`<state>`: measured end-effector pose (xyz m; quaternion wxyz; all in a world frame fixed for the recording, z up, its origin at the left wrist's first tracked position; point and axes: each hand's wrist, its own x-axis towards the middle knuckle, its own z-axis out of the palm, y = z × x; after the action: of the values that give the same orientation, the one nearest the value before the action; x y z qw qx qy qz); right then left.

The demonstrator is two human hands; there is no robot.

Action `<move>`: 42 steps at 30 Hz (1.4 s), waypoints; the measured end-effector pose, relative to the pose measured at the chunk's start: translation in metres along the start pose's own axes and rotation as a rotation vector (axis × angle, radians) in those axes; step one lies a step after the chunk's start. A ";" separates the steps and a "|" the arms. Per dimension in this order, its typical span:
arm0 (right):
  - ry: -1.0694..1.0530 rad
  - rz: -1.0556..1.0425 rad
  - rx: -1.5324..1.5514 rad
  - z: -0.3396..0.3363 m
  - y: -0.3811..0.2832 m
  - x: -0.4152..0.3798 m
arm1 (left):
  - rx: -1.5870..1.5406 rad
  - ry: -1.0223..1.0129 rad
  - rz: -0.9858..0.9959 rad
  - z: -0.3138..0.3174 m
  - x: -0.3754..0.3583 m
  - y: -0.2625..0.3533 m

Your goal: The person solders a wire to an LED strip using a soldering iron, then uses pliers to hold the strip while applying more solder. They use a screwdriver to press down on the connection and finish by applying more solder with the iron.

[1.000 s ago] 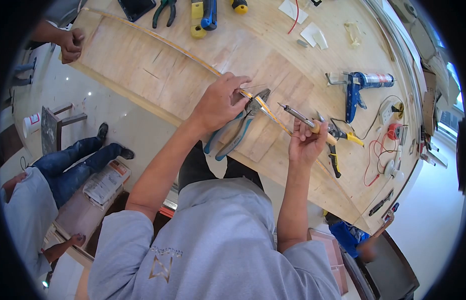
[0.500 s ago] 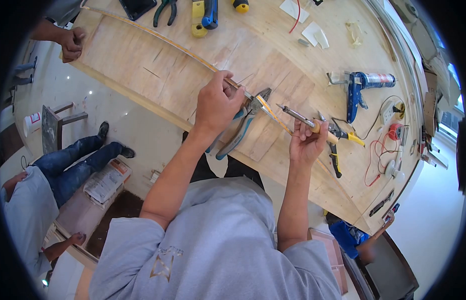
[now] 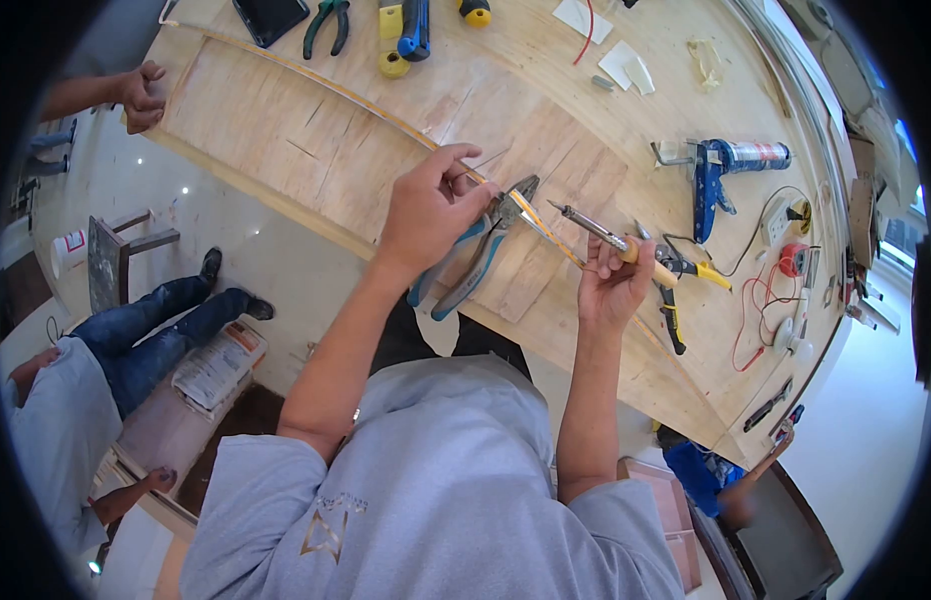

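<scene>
My left hand [image 3: 434, 208] pinches the end of a thin, yellow-edged LED strip [image 3: 361, 100] that runs to the upper left across the wooden table. Under its fingertips lie large pliers [image 3: 474, 268] with blue-grey handles, jaws pointing up and right. Wrapped around the yellowish handle of a soldering iron [image 3: 594, 227], my right hand [image 3: 616, 285] keeps the metal tip pointing up-left. A second strip piece [image 3: 551, 237] reaches from the plier jaws to the right fingers, which seem to touch it. Whether the two strip ends meet is hidden near the left fingertips.
A blue caulking gun [image 3: 708, 190], yellow-black pliers [image 3: 672, 318], a solder spool [image 3: 792, 261] and a power strip [image 3: 778, 222] lie on the right. Green-handled pliers [image 3: 327, 28] and a phone-like dark slab [image 3: 271, 18] sit at the top. Another person's hand [image 3: 143, 97] rests by the left table edge.
My left hand has shifted slightly right, its fingertips closer to the plier jaws. The right hand with the soldering iron is almost unmoved. The other person's hand has shifted slightly.
</scene>
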<state>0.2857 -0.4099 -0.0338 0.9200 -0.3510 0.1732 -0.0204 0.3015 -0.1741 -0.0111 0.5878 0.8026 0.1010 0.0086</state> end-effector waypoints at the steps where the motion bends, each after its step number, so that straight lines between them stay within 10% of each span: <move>1: 0.002 -0.006 0.002 0.001 0.000 -0.001 | 0.058 -0.029 0.085 -0.010 0.001 0.003; 12: 0.138 -0.167 -0.096 0.000 0.010 -0.016 | 0.494 -0.249 0.782 -0.040 0.041 -0.023; 42: 0.146 -0.295 -0.278 0.006 0.022 -0.020 | 0.483 -0.243 0.894 -0.030 0.051 -0.042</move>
<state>0.2668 -0.3861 -0.0376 0.8347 -0.4938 0.1872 -0.1561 0.3415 -0.1252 -0.0468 0.3322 0.8752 -0.3217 0.1419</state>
